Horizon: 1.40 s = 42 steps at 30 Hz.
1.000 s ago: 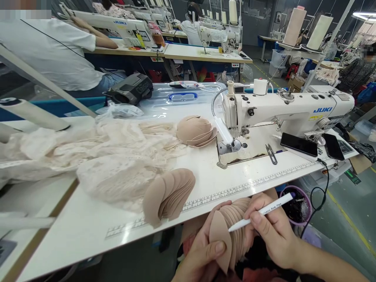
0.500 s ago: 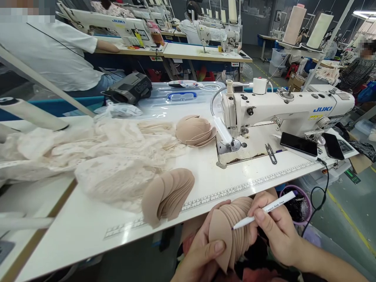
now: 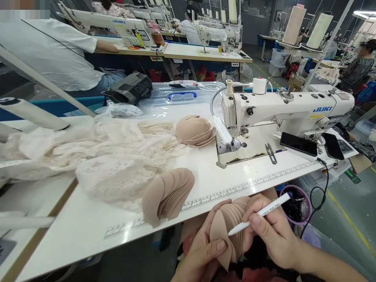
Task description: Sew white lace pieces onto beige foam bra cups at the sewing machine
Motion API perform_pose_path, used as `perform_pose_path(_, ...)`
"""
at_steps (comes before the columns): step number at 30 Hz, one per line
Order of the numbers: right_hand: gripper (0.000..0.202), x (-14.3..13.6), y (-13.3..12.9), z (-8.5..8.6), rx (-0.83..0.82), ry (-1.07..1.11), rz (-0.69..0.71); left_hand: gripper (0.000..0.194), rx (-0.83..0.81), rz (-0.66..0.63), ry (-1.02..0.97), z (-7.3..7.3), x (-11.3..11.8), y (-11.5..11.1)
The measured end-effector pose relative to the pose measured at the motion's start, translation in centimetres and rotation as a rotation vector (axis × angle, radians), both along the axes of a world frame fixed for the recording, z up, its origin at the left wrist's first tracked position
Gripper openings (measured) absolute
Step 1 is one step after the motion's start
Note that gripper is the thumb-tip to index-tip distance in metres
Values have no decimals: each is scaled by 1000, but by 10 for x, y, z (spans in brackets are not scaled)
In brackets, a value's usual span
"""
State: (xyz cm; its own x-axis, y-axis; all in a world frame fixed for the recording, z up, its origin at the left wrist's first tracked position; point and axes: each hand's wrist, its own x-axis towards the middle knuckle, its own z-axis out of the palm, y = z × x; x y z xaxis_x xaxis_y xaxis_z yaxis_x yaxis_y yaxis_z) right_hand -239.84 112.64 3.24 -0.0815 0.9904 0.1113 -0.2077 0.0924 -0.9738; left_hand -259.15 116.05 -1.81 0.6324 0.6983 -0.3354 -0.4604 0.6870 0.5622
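My left hand (image 3: pixel 202 248) grips a fanned stack of beige bra cups (image 3: pixel 219 229) just below the table's front edge, thumb pressed on the front cup. Between the fingers of my right hand (image 3: pixel 272 227) is a white marker pen (image 3: pixel 261 213). Its tip touches, or nearly touches, the front cup by its right edge. Some of the right fingers lie behind the pen against the stack. A second fanned stack of cups (image 3: pixel 167 196) rests on the table to the left, and a rounder pile of cups (image 3: pixel 195 131) lies farther back.
A white sewing machine (image 3: pixel 288 109) stands at the right of the table (image 3: pixel 67 235). Thread snips (image 3: pixel 270 153) and a phone (image 3: pixel 299 144) lie before it. Cream lace fabric (image 3: pixel 114 176) covers the left. A purple bin (image 3: pixel 308 203) stands below the edge. A co-worker in white (image 3: pixel 49 58) sits beyond.
The pen and my right hand have shifted slightly left and down. The front cup now bends more under my left thumb, and the pen tip sits lower on it.
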Motion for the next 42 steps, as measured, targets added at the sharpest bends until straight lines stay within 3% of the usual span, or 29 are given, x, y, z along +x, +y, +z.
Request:
perform_pose_path(6, 29, -1, -1, -7, -37, 84, 10, 86, -36, -6, 18, 6, 1, 0)
perform_pose_path(11, 26, 19, 5, -12, 14, 84, -171, 100, 49, 8, 116, 14, 1, 5)
perform_pose_path(13, 27, 32, 9, -8, -15, -71, -198, 113, 171, 16, 187, 18, -1, 9)
perform_pose_path(15, 34, 41, 12, 0, -67, -262, -109, 120, 342, 14, 275, 20, -5, 14)
perform_pose_path(19, 60, 38, 18, 18, -81, -541, 149, 104, 853, -13, 569, 12, -11, 25)
perform_pose_path(21, 67, 30, 22, 20, -37, -589, 175, 98, 1071, 20, 695, 4, -11, 28)
perform_pose_path(23, 65, 22, 27, 15, 8, -570, 136, 95, 1165, 84, 710, -3, -8, 29)
perform_pose_path(26, 57, 15, 31, 1, -13, -463, 13, 89, 1037, 309, 611, -4, 2, 28)
perform_pose_path(29, 56, 11, 32, -9, -55, -175, -90, 100, 652, 508, 421, 4, 15, 21)
perform_pose_path(31, 58, 4, 31, -13, -13, 22, -131, 99, 436, 442, 175, 5, 24, 15)
perform_pose_path(32, 59, -1, 30, -15, 24, 87, -153, 89, 361, 377, 29, 2, 29, 13)
perform_pose_path(36, 63, -23, 23, -33, 119, 97, -174, 53, 222, 227, -491, -17, 38, 11)
perform_pose_path(38, 67, -26, 20, -44, 161, 6, -157, 49, 146, 201, -574, -24, 34, 13)
perform_pose_path(42, 80, -8, 13, -50, 217, -218, -139, 53, -7, 187, -468, -30, 8, 16)
